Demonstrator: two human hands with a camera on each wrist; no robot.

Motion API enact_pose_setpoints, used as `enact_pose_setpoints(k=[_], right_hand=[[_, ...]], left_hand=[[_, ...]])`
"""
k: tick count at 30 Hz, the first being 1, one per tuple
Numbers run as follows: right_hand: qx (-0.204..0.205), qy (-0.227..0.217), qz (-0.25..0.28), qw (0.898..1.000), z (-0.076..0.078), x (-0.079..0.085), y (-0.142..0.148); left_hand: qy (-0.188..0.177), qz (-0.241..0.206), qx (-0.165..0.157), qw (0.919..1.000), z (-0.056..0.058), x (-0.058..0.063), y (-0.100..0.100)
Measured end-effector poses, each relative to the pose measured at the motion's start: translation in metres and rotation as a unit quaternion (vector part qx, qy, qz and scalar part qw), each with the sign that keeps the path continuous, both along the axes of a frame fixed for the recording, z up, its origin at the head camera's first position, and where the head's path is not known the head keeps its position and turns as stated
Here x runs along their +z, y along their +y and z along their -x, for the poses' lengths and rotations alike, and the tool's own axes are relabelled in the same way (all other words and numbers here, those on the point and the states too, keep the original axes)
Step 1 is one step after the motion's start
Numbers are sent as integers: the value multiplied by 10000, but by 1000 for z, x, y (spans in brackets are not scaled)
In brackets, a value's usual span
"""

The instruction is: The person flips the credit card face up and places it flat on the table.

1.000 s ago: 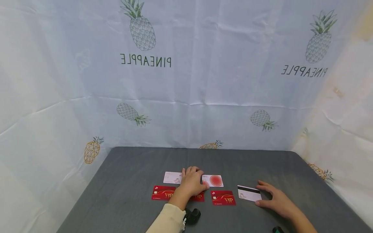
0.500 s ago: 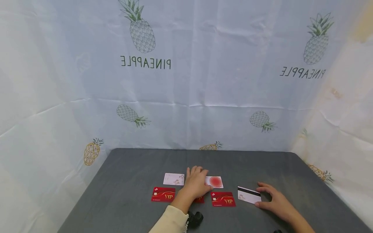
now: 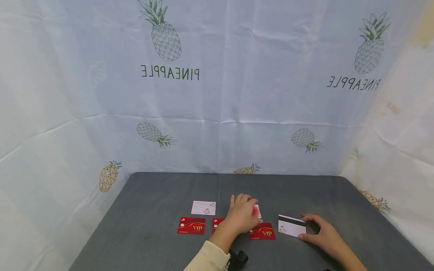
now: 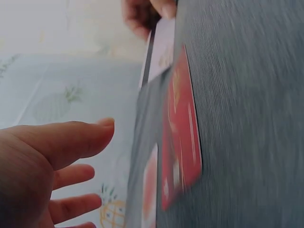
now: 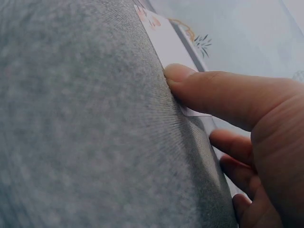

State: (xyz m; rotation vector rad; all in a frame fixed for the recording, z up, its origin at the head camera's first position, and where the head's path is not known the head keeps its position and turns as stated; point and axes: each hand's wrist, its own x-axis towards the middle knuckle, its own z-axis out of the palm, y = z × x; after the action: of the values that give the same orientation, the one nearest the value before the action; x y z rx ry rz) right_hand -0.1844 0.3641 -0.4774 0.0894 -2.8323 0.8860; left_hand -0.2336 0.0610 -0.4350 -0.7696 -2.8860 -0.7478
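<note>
In the head view, my right hand (image 3: 323, 237) holds the right end of a white card with a black stripe (image 3: 291, 228), thumb at its near edge and a finger at its far edge. My left hand (image 3: 240, 215) hovers with nothing in it over the row of cards, its fingers loosely bent. It partly covers a white card with a red circle (image 3: 256, 211) and the left end of a red VIP card (image 3: 266, 232). The left wrist view shows its thumb and fingers (image 4: 76, 137) spread apart, clear of the cards.
Another white card (image 3: 203, 208) lies further left, above a red VIP card (image 3: 190, 226). A third red card (image 3: 216, 223) is half hidden by the left forearm. All lie on a dark grey table (image 3: 142, 233) with a white pineapple-print curtain (image 3: 217, 146) behind.
My left hand has moved right along the cards, uncovering the left white card and part of the middle red one. The right hand stays at its card, which has hardly moved.
</note>
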Motion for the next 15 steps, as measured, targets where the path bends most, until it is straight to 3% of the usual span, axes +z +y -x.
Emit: enact_pose_setpoints(k=[7,12,15], right_hand=[[-135,77,255,9996,-1,2,-1],[38,186,579,9981,2,1,-2],[184,-2,640,9978,2,2,-1]], left_hand=[[-82,408,-239,9988,-10,6,29],[-32,772,-332,9965,-17,0,46],[-29,977,-349,9946,-20,-6,50]])
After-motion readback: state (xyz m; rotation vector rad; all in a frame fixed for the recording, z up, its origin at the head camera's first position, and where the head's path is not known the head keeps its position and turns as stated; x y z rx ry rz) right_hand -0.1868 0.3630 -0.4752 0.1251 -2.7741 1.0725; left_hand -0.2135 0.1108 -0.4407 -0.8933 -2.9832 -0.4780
